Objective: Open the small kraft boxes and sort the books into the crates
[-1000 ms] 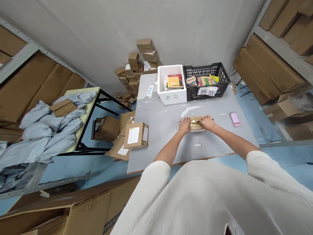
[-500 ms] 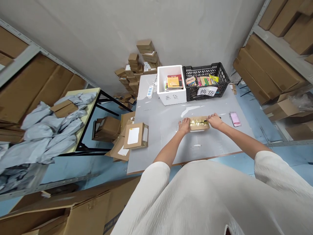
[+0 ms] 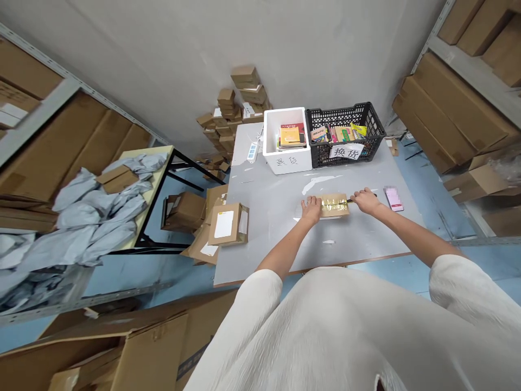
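On the grey table (image 3: 268, 228), the small carton (image 3: 334, 199) lies lengthwise left to right; the left hand (image 3: 311, 209) rests open on its left end, the right hand (image 3: 366, 201) grips a dark tool (image 3: 349, 201) at its right.

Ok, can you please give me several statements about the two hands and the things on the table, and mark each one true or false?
1. The left hand rests on the left end of the taped box. True.
2. The right hand holds the phone. False: it holds a slim dark tool, and the phone lies on the table.
3. There are books in the white bin. True.
4. The black crate stands left of the white bin. False: it stands on the right of it.
5. The power strip lies left of the white bin. True.
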A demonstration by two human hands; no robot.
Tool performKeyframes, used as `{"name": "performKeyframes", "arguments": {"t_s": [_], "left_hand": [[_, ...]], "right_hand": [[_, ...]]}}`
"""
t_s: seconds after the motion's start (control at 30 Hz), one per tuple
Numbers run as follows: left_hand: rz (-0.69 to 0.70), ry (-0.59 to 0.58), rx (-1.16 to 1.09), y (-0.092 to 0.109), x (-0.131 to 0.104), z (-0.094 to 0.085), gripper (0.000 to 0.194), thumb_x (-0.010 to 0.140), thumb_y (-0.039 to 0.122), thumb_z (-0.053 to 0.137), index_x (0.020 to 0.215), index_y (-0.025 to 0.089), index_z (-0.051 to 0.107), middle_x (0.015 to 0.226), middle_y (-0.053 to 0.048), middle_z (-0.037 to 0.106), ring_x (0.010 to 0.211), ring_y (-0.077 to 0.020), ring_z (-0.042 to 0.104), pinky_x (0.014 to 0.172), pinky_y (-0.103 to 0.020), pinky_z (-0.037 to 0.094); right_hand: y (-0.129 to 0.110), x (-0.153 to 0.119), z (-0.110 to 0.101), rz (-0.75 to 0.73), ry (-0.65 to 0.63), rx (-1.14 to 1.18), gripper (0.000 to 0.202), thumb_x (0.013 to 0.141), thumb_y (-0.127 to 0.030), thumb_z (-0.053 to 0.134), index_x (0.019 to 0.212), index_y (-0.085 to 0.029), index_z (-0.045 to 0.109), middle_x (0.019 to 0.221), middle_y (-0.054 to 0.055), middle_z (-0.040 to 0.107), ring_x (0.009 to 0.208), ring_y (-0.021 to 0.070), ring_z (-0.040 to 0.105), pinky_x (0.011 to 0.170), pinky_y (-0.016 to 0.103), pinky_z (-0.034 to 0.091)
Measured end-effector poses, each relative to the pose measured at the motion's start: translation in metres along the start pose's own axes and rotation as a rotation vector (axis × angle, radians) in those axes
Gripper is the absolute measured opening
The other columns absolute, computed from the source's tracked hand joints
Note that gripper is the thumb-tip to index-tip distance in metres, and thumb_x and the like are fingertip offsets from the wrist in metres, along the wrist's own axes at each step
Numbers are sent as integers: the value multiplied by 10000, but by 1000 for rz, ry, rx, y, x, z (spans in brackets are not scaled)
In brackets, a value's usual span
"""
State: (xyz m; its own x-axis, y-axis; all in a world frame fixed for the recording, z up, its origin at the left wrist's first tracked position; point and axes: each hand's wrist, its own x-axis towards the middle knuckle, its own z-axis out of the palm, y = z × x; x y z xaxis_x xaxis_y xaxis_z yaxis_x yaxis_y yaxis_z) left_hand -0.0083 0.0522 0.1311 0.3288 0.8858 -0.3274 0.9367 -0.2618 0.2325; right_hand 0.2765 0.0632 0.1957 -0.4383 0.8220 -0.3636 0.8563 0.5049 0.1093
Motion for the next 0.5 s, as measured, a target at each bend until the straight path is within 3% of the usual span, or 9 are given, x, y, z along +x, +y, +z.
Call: {"name": "performKeyframes", "arguments": {"t_s": [0.1, 0.2, 0.5], "left_hand": [[113, -37, -6, 24, 5, 7, 652, 913, 288, 779, 1509, 249, 519, 1613, -176, 501, 1544, -349, 420, 1268, -513, 316], [126, -23, 9, 41, 13, 11, 642, 903, 389, 819, 1469, 246, 551, 1555, -172, 534, 1486, -367, 460, 1222, -492, 348], [104, -59, 90, 52, 31, 5, 556, 899, 292, 802, 1410, 223, 595, 1510, -173, 581, 1494, -374, 449, 1258, -559, 249]], "right_hand": [[1, 0, 5, 7, 3, 32, 398, 1002, -114, 493, 1311, -155, 742, 1190, 227, 746, 1081, 331, 685, 960, 447, 308], [4, 0, 10, 9, 2, 62, 405, 1000, -105, 489, 1312, -158, 741, 1192, 225, 742, 1077, 328, 682, 960, 443, 308], [14, 5, 17, 0, -14, 135, 378, 1034, -91, 485, 1306, -172, 736, 1216, 203, 735, 1081, 304, 675, 931, 400, 301]]}}
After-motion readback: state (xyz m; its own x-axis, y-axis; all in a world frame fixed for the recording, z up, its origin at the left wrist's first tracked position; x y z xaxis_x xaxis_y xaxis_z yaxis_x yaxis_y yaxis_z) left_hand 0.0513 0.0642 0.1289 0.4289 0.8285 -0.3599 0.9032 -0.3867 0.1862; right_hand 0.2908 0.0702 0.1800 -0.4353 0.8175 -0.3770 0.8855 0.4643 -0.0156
